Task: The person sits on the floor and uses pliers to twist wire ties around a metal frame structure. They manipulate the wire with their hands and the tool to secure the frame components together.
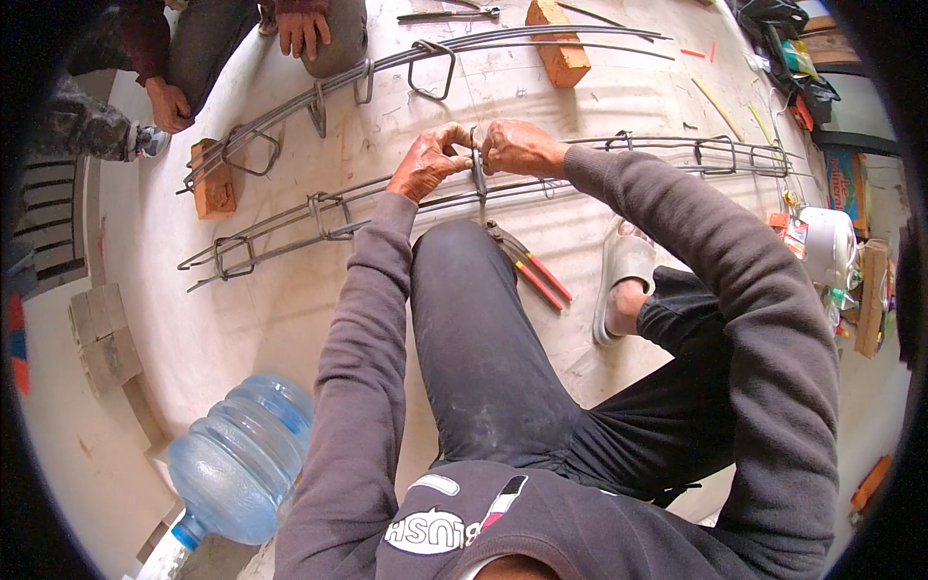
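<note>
In front of my knee lies a long rebar cage (387,217), made of thin steel bars with several bent stirrups around them. One stirrup (479,180) stands upright between my two hands. My left hand (431,160) is closed, with thumb and fingertips pinching at the upper left side of that stirrup. Close against its other side, my right hand (522,147) is curled with its fingers pressed together. Whatever thin thing its fingertips grip is hidden. Pincers (530,267) with red and yellow handles lie on the floor just below the cage, beside my knee.
A second rebar cage (319,89) rests on two bricks (559,46) (213,182) farther away. Another person's hands (304,33) (169,104) are beside it. Another hand tool (449,14) lies beyond. A blue water jug (242,454) lies at lower left; clutter (831,242) lines the right.
</note>
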Available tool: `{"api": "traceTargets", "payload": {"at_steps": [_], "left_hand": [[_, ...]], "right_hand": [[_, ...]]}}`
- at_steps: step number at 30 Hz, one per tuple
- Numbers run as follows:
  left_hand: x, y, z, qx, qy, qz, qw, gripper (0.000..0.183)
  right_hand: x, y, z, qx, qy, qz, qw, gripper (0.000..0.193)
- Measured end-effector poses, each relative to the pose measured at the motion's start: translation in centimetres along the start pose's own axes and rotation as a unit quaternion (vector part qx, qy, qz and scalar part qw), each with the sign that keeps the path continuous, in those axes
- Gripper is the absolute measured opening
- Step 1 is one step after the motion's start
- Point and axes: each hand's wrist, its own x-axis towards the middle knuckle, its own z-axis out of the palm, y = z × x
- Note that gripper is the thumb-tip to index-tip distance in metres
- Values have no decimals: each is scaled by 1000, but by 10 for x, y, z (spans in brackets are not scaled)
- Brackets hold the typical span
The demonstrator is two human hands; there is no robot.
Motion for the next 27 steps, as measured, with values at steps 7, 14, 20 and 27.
{"api": "traceTargets", "payload": {"at_steps": [7, 14, 20, 27], "left_hand": [[-3, -2, 7, 96, 51, 25, 994, 32], [-2, -2, 18, 156, 90, 22, 983, 30], [-5, -11, 19, 170, 126, 45, 976, 26], [-8, -4, 19, 138, 130, 27, 982, 23]], "right_hand": [[5, 0, -2, -22, -16, -17, 999, 24], [4, 7, -1, -13, 1, -14, 1000, 26], [-3, -7, 3, -13, 20, 51, 998, 24], [0, -24, -13, -54, -55, 96, 992, 23]]}}
